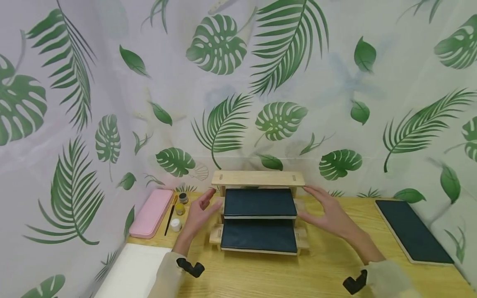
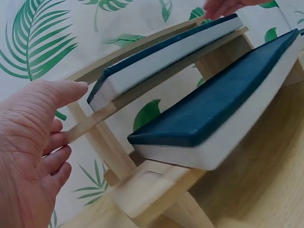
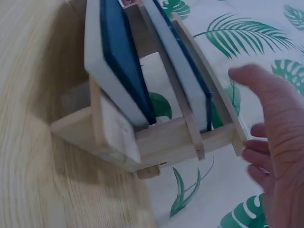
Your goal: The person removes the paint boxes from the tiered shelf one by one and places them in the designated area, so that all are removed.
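A stepped wooden rack (image 1: 258, 178) stands against the patterned backdrop. Its top board is bare wood. On the middle tier lies a dark blue padded panel (image 1: 261, 203) with a pale edge, and a matching panel (image 1: 258, 236) covers the lowest tier. My left hand (image 1: 199, 213) is at the rack's left side; in the left wrist view its fingertips are right at the end of the middle board, thumb extended. On the other side, my right hand (image 1: 329, 211) has its fingers spread, fingertips near the top board's right end. The right wrist view shows nothing in its grasp.
Another dark panel (image 1: 411, 229) lies on the table at the right. To the left are a pink case (image 1: 152, 213), a paintbrush (image 1: 171, 215) and small paint jars (image 1: 180, 209). A white sheet (image 1: 130, 271) lies at the front left.
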A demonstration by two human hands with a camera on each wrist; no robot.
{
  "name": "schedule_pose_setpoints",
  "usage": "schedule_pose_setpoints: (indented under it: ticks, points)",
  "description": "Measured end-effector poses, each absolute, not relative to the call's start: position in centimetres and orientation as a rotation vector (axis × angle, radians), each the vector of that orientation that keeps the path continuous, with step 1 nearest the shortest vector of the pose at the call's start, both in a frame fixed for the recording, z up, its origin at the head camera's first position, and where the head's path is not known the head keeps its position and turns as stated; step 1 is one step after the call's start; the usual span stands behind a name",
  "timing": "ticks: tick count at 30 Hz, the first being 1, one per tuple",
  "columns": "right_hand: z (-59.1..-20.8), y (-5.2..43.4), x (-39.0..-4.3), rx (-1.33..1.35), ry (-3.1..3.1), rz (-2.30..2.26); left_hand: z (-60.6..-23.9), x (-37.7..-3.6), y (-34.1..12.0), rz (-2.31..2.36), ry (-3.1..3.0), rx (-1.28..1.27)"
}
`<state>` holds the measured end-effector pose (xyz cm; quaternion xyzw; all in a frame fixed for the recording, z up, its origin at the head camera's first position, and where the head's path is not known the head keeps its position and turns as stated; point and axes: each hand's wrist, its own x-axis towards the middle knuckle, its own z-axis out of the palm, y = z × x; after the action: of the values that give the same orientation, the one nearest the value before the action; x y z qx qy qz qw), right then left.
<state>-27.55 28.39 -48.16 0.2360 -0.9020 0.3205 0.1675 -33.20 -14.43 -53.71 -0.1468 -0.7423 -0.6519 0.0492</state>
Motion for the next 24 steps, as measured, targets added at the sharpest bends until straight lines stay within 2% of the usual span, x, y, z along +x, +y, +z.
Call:
schedule_pose_setpoints:
  ticks: [9, 17, 24]
  points:
    - [-47.5, 25.9, -26.8, 0.807, -2.607, 0.896, -54.9, -31.6, -13.9, -1.985, -2.259, -0.42]
    - [-46.7, 23.1, -28.1, 0.914, -2.738, 0.734, -55.6, -31.1, -13.8, -2.006, -2.219, -0.353]
    - [-46.9, 21.2, -29.8, 0.944, -2.836, 0.544, -55.6, -31.1, -14.2, -1.959, -2.255, -0.41]
